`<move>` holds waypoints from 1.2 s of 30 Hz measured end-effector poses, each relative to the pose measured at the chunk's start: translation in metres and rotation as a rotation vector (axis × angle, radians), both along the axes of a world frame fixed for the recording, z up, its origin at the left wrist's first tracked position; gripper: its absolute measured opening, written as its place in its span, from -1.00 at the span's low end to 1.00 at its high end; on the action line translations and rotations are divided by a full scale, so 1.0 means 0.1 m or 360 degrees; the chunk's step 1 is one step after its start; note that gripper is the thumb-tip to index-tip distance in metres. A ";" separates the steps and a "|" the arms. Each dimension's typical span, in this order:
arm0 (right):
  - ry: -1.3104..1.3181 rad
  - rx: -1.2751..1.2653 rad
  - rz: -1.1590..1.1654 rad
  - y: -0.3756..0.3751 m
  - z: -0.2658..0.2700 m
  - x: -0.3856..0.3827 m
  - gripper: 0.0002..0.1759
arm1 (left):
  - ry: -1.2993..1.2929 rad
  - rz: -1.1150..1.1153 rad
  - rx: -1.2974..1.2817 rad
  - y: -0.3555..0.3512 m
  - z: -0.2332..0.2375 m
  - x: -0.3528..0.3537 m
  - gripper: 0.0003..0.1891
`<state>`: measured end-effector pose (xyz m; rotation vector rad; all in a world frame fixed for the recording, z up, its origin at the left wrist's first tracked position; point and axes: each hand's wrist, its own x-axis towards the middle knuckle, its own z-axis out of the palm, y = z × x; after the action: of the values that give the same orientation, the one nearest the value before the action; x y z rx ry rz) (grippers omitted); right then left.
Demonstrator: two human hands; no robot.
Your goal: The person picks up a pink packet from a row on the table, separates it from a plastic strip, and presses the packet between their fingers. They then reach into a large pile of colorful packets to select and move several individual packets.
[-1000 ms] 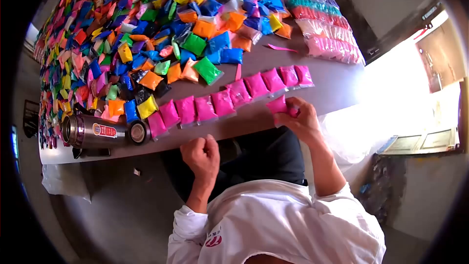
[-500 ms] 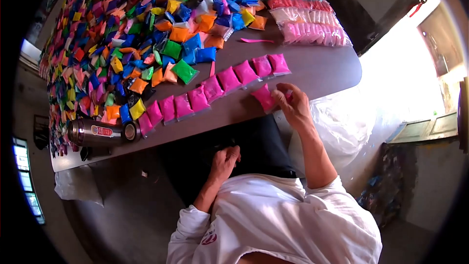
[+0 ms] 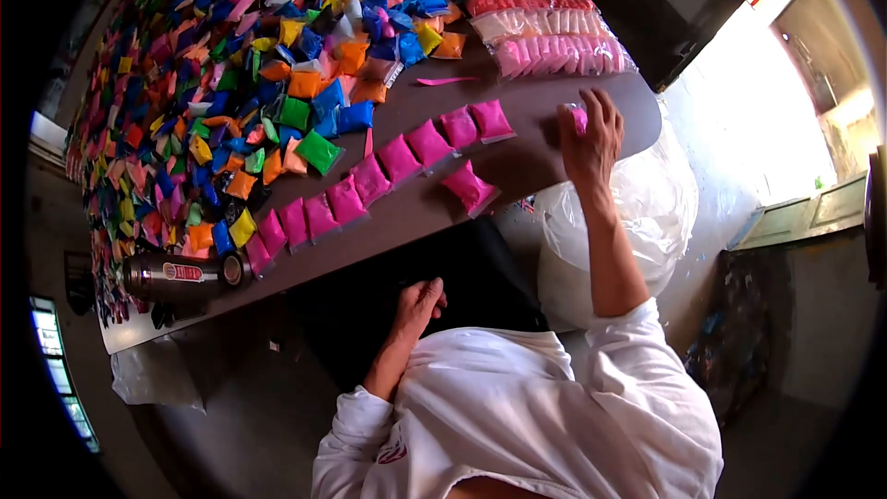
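My right hand [image 3: 593, 143] is over the right end of the table, its fingers bent around a small bright pink packet [image 3: 578, 119] that shows between thumb and fingers. To its left, a single pink packet [image 3: 470, 188] lies apart near the table's front edge. Beyond that, a slanting row of pink packets [image 3: 400, 159] runs across the table, side by side. My left hand [image 3: 418, 310] rests at my lap below the table edge, loosely closed, with nothing visible in it.
A large heap of multicoloured packets [image 3: 222, 83] covers the table's left side. Bagged rows of packets [image 3: 559, 55] lie at the back right, near a pink plastic strip [image 3: 445, 81]. A metal flask [image 3: 176, 275] lies at the front left. A white plastic bag [image 3: 637, 222] stands beside the table.
My right hand has moved right and farther back over the table with a pink packet, away from the single packet. The left hand stays at my lap. The view has shifted slightly.
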<state>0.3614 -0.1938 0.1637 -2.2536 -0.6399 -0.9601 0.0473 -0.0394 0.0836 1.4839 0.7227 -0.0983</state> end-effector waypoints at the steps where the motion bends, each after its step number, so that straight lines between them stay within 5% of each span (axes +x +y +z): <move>1: -0.0003 0.0186 0.0069 0.01 0.06 -0.17 -0.67 | -0.0007 -0.0001 -0.0001 0.00 -0.01 0.00 -0.52; 4: 0.0670 0.0327 0.0679 0.10 -0.05 -0.79 -0.86 | 0.0097 0.0193 -0.0137 -0.01 -0.01 -0.01 -0.50; 7: 0.0571 -0.0100 0.0573 0.38 0.01 -1.17 -0.69 | 0.0098 0.0160 -0.0111 -0.04 0.02 -0.02 -0.50; 13: 0.0731 -0.0281 0.0530 0.56 -0.02 -1.26 -0.65 | -0.0018 0.0115 -0.0239 0.01 0.09 -0.10 -0.57; 17: 0.1281 0.0207 0.1069 0.42 0.02 -1.48 -0.68 | -0.0096 0.0280 -0.0497 0.01 0.08 -0.14 -0.53; 19: 0.2119 0.0691 0.1398 0.38 -0.02 -1.74 -0.65 | -0.0238 0.0193 -0.0568 0.01 0.12 -0.13 -0.42; 20: 0.2062 0.0814 0.1533 0.41 -0.20 -1.88 -0.61 | -0.0210 0.0237 -0.0584 0.01 0.12 -0.15 -0.42; 23: 0.2536 0.0770 0.1357 0.42 -0.58 -2.25 -0.68 | -0.0324 0.0180 -0.0433 0.02 0.10 -0.20 -0.39; 24: 0.2116 0.0393 0.1253 0.49 -0.69 -2.32 -0.74 | -0.0336 0.0116 -0.0336 0.04 0.08 -0.21 -0.39; 25: 0.2132 0.0378 0.1266 0.46 -0.76 -2.36 -0.74 | -0.0347 0.0047 -0.0241 0.05 0.08 -0.23 -0.39; 32: 0.2855 0.0646 0.1650 0.45 -0.51 -2.16 -0.62 | -0.0461 0.0125 -0.0225 0.06 0.18 -0.26 -0.44; 36: 0.2788 0.0861 0.1656 0.52 -0.48 -2.15 -0.62 | -0.0483 0.0098 -0.0285 0.09 0.12 -0.31 -0.46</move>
<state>0.1464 -0.1422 0.1153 -1.1516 -0.4193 1.1503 0.0165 -0.0305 0.0958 1.2688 0.4988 0.1053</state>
